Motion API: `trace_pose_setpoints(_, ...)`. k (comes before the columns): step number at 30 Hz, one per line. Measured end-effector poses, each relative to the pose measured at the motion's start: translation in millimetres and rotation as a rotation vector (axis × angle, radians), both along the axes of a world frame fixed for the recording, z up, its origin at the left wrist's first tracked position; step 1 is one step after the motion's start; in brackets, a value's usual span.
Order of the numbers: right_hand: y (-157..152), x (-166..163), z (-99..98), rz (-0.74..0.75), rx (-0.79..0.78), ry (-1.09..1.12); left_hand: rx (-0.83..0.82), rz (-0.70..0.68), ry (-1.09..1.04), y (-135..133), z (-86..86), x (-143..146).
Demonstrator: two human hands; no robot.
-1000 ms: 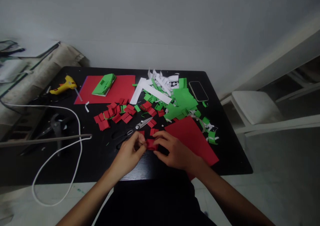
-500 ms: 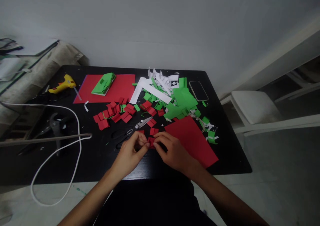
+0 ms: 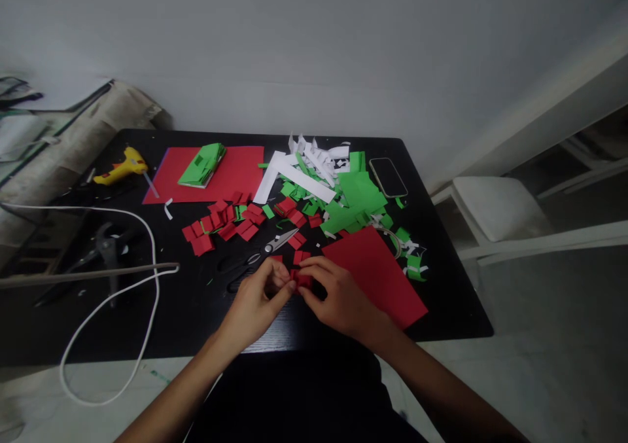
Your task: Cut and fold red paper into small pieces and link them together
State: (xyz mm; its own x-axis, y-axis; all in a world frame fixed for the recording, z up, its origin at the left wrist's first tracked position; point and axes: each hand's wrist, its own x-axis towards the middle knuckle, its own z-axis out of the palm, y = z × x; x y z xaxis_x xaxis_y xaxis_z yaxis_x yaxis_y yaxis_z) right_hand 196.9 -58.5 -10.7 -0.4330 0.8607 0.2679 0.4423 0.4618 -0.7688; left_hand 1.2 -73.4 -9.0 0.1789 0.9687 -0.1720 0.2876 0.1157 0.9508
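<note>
A small folded piece of red paper (image 3: pixel 300 279) is held between both hands near the front of the black table. My left hand (image 3: pixel 262 294) pinches its left side between thumb and fingers. On its right side, the thumb and fingers of my right hand (image 3: pixel 336 292) are closed round it. Just beyond lie more small red paper pieces (image 3: pixel 299 256). Scissors (image 3: pixel 269 248) with black handles rest beside my left hand, blades pointing away to the right. A red sheet (image 3: pixel 377 273) lies next to my right hand, partly covered by it.
Folded red pieces (image 3: pixel 226 217) are heaped at mid-table. Behind are white strips (image 3: pixel 304 178), green paper (image 3: pixel 360 194) and a phone (image 3: pixel 388 177). A green folded bundle (image 3: pixel 202 165) sits on another red sheet (image 3: pixel 240 171). A yellow glue gun (image 3: pixel 125 166) and white cable (image 3: pixel 156 247) are left.
The right fingers have shifted slightly on the red paper piece, and more of it shows between the hands. Both hands stay in nearly the same place.
</note>
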Motion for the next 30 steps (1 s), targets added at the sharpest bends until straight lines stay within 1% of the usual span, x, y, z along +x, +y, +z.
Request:
trace_pose_setpoints(9,0.3,0.5,3.2,0.014,-0.035,-0.02,0.002,-0.008,0.008,-0.8,-0.2,-0.7)
trace_pose_setpoints(14,1.4,1.2,4.3,0.023,-0.04,0.015,-0.003,-0.002,-0.005,0.0,-0.5,-1.1)
trace_pose_setpoints(20,2.1,4.4,5.9,-0.066,-0.095,0.123,-0.024,0.02,-0.035,1.2,-0.2,-1.3)
trace_pose_setpoints(23,3.3,6.7,8.1,-0.088,-0.22,0.178,-0.022,0.026,-0.028,0.9,-1.3,-2.5)
trace_pose_setpoints(28,8.2,10.7,6.6,-0.121,-0.593,0.399,-0.015,0.036,-0.017,0.1,-3.3,-4.9)
trace_pose_setpoints(30,9.3,11.0,4.4,-0.12,-0.68,0.453,-0.015,0.038,-0.024,0.1,-3.1,-4.7)
